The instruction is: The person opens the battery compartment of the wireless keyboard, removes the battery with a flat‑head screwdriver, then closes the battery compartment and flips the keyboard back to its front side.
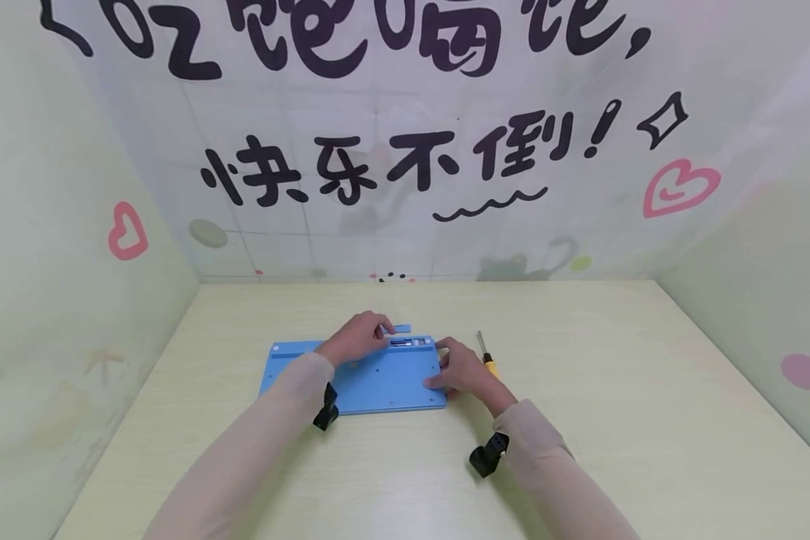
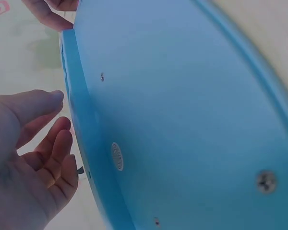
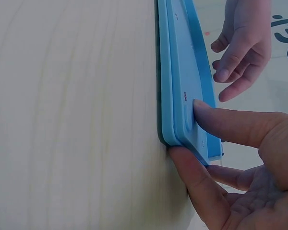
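Observation:
A blue keyboard (image 1: 378,382) lies with its screwed underside up on the table. Along its raised far edge, a battery compartment (image 1: 410,343) stands uncovered, with a slim dark shape inside. My left hand (image 1: 359,339) hovers at that edge beside the compartment; in the left wrist view its fingers (image 2: 62,143) are loosely bent with nothing between them. Just beyond the edge lies a small blue battery cover (image 1: 401,328), partly behind the left fingertips. My right hand (image 1: 464,367) grips the keyboard's right end, thumb on the underside and fingers around the edge, as the right wrist view shows.
A screwdriver (image 1: 489,361) with a yellow and black handle lies to the right of the keyboard, partly hidden by the right hand. The pale wooden table (image 1: 621,390) meets printed wall sheets at the back and both sides.

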`<act>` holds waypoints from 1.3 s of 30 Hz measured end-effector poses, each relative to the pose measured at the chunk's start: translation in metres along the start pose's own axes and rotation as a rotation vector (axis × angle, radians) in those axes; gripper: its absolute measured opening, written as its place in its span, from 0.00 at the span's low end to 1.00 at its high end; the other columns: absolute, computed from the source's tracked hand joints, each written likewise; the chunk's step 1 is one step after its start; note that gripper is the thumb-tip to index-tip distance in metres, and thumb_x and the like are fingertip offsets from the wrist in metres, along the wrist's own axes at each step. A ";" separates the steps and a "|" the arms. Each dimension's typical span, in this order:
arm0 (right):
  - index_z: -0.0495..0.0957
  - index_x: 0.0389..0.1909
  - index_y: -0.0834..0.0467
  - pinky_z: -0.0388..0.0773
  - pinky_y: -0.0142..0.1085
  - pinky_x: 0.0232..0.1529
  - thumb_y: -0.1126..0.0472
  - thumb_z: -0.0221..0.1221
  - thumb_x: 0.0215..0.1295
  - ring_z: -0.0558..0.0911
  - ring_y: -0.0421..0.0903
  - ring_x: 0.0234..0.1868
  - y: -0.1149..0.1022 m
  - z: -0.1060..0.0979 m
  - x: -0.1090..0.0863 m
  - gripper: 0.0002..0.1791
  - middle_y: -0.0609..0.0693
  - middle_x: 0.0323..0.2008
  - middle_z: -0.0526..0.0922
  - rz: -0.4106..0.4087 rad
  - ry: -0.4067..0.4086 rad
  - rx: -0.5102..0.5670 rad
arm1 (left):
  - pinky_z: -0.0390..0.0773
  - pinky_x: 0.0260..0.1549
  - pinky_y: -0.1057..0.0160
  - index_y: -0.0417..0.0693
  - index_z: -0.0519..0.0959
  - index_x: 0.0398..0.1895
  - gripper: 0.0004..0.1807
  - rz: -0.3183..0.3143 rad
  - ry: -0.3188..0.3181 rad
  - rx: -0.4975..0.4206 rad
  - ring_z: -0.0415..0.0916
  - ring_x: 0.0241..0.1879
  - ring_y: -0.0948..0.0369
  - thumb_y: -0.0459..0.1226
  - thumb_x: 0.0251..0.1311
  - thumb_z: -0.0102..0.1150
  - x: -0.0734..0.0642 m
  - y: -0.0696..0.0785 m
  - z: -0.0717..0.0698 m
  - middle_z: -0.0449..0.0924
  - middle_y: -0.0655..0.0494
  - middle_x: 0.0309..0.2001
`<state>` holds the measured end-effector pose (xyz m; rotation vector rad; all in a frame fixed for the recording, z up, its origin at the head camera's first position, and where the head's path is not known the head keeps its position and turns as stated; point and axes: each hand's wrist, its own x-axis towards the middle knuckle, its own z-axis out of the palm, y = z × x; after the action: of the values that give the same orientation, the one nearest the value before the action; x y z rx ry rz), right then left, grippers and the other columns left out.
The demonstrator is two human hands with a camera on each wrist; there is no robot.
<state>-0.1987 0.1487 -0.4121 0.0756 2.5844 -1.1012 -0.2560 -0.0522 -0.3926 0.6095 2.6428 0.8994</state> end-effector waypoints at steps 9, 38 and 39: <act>0.60 0.61 0.63 0.78 0.36 0.23 0.63 0.69 0.47 0.77 0.47 0.28 0.000 0.001 0.000 0.40 0.58 0.39 0.74 -0.015 0.005 0.018 | 0.69 0.40 0.60 0.41 0.78 0.44 0.11 -0.011 0.083 -0.048 0.65 0.37 0.57 0.31 0.58 0.58 -0.009 -0.007 0.007 0.69 0.51 0.35; 0.66 0.60 0.65 0.77 0.40 0.25 0.64 0.64 0.54 0.75 0.48 0.29 0.014 -0.068 -0.017 0.32 0.57 0.36 0.76 -0.089 0.035 -0.136 | 0.68 0.39 0.60 0.41 0.79 0.42 0.09 -0.075 0.170 -0.135 0.64 0.37 0.56 0.32 0.58 0.58 -0.009 -0.010 0.017 0.68 0.51 0.35; 0.65 0.59 0.66 0.77 0.40 0.24 0.63 0.64 0.54 0.76 0.48 0.29 0.017 -0.070 -0.018 0.32 0.57 0.35 0.76 -0.098 0.030 -0.146 | 0.68 0.39 0.60 0.41 0.79 0.41 0.09 -0.071 0.170 -0.134 0.64 0.37 0.56 0.32 0.58 0.58 -0.009 -0.010 0.018 0.68 0.51 0.35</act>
<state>-0.1979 0.2115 -0.3727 -0.0699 2.7118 -0.9466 -0.2441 -0.0549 -0.4113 0.4210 2.7034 1.1427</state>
